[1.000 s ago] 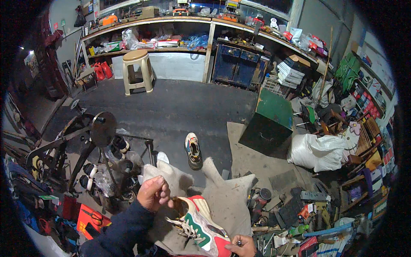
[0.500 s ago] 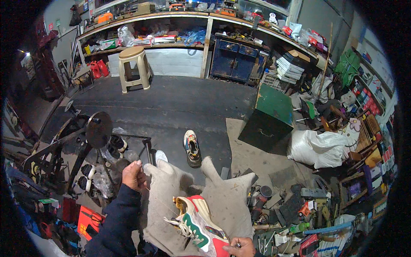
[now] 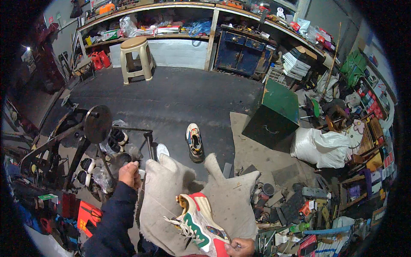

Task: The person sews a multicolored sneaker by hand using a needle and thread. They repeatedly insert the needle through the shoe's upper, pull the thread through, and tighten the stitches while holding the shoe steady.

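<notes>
A white, green and red sneaker [image 3: 204,227] lies on a grey cloth [image 3: 160,214] over my lap, its loose laces hanging to the left. At its toe, my right hand [image 3: 240,247] is closed on the shoe; a small metal tip shows between the fingers, its kind unclear. My left hand [image 3: 129,174] is raised beside the cloth's left edge, fingers pinched together. A thin pale thread [image 3: 160,204] runs between it and the shoe opening. The matching sneaker [image 3: 195,142] stands on the dark floor ahead, apart from both hands.
A black machine with a round wheel [image 3: 97,124] stands at left, shoes beside it. A green metal box [image 3: 274,113] and white sack [image 3: 321,147] are to the right. Tools and scraps [image 3: 295,210] clutter the lower right. A stool [image 3: 136,60] stands before the far workbench.
My left hand has shifted slightly left relative to the cloth. My right hand stays at the sneaker's toe. The whole view has tilted a little.
</notes>
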### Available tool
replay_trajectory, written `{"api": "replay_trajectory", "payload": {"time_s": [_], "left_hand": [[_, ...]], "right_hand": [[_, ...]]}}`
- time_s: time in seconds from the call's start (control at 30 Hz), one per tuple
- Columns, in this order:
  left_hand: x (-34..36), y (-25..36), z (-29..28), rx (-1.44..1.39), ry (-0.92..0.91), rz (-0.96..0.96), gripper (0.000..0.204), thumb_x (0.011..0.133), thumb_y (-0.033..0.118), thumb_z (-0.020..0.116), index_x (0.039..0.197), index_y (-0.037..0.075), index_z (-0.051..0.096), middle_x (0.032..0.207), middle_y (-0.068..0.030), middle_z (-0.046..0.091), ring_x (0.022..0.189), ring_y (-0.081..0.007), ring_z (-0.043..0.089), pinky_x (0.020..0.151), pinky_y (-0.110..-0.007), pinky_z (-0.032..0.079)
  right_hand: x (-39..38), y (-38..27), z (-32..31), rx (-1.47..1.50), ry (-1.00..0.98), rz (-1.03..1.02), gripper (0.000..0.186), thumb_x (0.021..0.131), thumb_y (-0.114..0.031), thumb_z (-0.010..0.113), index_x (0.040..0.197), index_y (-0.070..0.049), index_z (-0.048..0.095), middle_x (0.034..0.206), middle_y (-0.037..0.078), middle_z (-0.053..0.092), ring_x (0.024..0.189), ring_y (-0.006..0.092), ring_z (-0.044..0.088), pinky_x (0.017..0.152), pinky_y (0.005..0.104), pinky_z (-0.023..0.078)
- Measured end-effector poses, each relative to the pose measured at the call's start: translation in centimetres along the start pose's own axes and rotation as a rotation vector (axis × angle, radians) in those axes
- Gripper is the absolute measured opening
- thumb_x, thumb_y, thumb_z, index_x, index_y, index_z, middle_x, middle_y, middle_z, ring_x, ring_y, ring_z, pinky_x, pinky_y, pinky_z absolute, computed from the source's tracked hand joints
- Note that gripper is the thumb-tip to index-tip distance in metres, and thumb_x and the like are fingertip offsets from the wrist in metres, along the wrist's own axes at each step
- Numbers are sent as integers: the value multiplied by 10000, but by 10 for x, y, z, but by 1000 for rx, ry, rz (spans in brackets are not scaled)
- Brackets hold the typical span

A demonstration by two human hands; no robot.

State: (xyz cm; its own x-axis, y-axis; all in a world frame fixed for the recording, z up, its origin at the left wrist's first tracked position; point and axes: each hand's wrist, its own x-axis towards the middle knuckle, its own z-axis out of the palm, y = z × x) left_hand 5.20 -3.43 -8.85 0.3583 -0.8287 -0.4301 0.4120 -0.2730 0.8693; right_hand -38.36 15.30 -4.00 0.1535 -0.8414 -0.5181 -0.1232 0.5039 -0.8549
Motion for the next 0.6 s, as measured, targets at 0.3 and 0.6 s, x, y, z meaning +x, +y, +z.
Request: {"api": "replay_trajectory", "payload": {"time_s": [0.3, 0.6], "left_hand": [[-18, 12, 6, 120, -97, -9, 332, 988, 258, 589, 719, 158, 422, 546, 49, 332, 403, -102, 302, 376, -285, 245], [-124, 40, 56, 846, -287, 776, 140, 868, 130, 692, 828, 19, 617, 691, -94, 586, 633, -185, 578, 637, -305, 475]], "right_hand": [[8, 19, -5, -1, -25, -285, 342, 913, -152, 707, 672, -77, 477, 635, -50, 474, 606, 35, 407, 513, 238, 340], [18, 38, -6, 24, 113, -375, 243, 936, -168, 678, 733, -70, 588, 650, -57, 538, 610, 29, 443, 521, 243, 365]]}}
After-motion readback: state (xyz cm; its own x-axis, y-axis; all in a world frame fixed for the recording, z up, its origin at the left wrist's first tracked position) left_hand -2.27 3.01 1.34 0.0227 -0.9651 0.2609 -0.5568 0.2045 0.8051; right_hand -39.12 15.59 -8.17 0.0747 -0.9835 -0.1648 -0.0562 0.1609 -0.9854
